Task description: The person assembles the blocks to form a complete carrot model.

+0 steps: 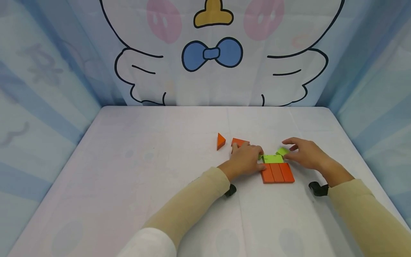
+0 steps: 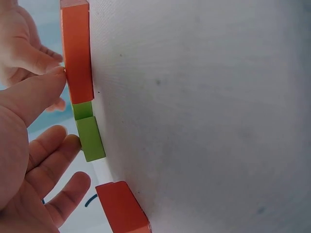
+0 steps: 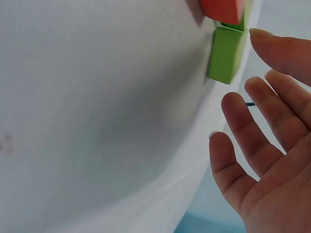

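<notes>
Several orange blocks (image 1: 277, 173) lie side by side in a row, with a green block (image 1: 273, 159) along their far edge. My left hand (image 1: 245, 160) is over the left end; in the left wrist view its thumb (image 2: 43, 92) touches the orange block, and its loosely bent fingers are at a small green block (image 2: 91, 138). At the right end a green block (image 1: 282, 151) sits at an angle. My right hand (image 1: 303, 153) is beside it, fingers spread; in the right wrist view the thumb tip is close to that block, and whether they touch I cannot tell.
Beyond my left hand lies another orange block (image 1: 240, 141), partly covered by the fingers. An orange triangular block (image 1: 221, 141) is farther left. The white table (image 1: 144, 171) meets a printed curtain (image 1: 212, 85) at the back, with blue curtains at both sides.
</notes>
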A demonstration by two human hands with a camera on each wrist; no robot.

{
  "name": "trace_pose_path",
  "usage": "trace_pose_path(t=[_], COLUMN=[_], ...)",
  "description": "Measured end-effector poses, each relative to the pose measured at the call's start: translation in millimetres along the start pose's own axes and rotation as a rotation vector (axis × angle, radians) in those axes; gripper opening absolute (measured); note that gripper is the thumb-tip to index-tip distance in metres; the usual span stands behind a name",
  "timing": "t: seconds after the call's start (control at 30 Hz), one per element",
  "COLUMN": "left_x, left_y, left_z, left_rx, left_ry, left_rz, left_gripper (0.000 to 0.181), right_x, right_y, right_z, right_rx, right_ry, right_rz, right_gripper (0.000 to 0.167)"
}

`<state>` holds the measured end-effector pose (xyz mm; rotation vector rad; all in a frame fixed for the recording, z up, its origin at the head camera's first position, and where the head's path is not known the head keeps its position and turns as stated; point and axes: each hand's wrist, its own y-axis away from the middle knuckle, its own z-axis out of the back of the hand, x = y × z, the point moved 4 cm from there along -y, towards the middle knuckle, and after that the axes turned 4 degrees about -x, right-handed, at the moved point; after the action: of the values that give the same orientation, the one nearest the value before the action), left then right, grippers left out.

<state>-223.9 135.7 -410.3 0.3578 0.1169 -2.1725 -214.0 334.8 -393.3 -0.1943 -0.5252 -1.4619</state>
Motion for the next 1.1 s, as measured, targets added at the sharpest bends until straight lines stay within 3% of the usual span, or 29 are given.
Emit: trace_pose_path(t=[0.2,0.43,1.1], left_x=[0.6,0.4,-0.2], left_y=[1.0,0.8,1.1], left_z=[0.4,0.0,-0.1], left_rx=[-0.004,-0.001,-0.005], left_ry=[-0.003,-0.006,0.0], left_rz=[0.005,0.004,0.005], left_gripper=[0.047,0.048,0.047], right_x=[-1.6,-5.2,-3.7], right_y=[6.5,0.4,1.9], right_z=[0.5,-6.2,-6.2], right_rx=[-0.029,-0.052,-0.057], right_ry=[-0.008,-0.007,0.013], right_rz=[0.005,0.016,0.028], right_gripper=[0.055,0.052,0.045])
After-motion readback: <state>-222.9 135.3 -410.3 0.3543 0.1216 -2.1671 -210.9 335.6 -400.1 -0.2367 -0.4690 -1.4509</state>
